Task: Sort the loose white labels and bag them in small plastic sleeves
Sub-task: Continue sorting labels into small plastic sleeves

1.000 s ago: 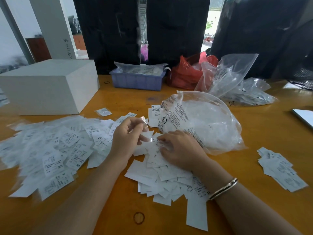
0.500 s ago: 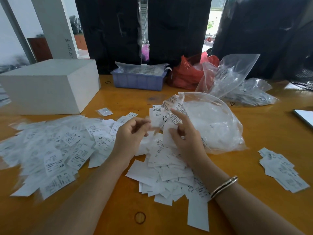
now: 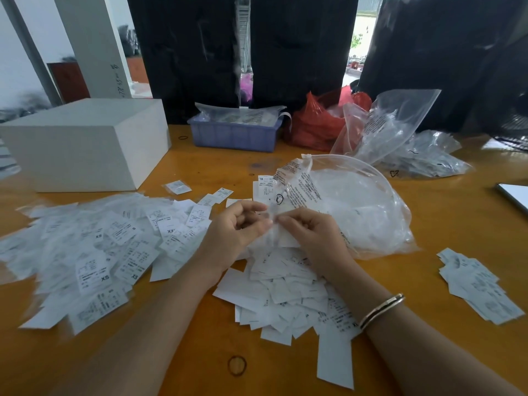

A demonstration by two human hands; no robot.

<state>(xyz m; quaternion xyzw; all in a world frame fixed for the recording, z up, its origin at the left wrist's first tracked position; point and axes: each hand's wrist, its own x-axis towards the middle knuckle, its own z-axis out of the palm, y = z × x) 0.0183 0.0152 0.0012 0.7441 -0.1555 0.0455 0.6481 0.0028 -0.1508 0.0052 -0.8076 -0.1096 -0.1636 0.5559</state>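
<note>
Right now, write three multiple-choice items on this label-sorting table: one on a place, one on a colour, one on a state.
1. Where does the white box stand?
A. far left of the table
B. right of the red bag
C. in the plastic tray

2. What colour is the plastic tray at the back?
A. green
B. blue-purple
C. yellow

3. What are the left hand and right hand doing?
A. lying flat on the table
B. both lifting the white box
C. pinching a small clear sleeve between them

Answers:
1. A, the box sits at the table's far left, beyond the bagged labels.
2. B, its walls are blue-purple.
3. C, both hands' fingertips meet on the sleeve above the loose labels.
</note>
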